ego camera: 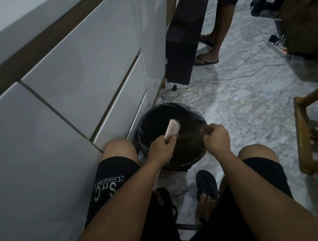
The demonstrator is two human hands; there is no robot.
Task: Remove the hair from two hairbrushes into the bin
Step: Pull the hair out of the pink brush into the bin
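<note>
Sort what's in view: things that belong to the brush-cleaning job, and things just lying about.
Job: hairbrush in the left hand; hair strands pulled by the right hand; lined bin.

Lying about: power strip, floor cable, wooden stool.

1. We read white print on the left leg of the black shorts (109,182), seen upside down from our viewpoint.
2. A small ribbon banner there carries the words "sindang ream"; its last letters are too small for us to be sure of.
3. Below the banner stand larger letters that look like "S", "r", "f" and "C".
</note>
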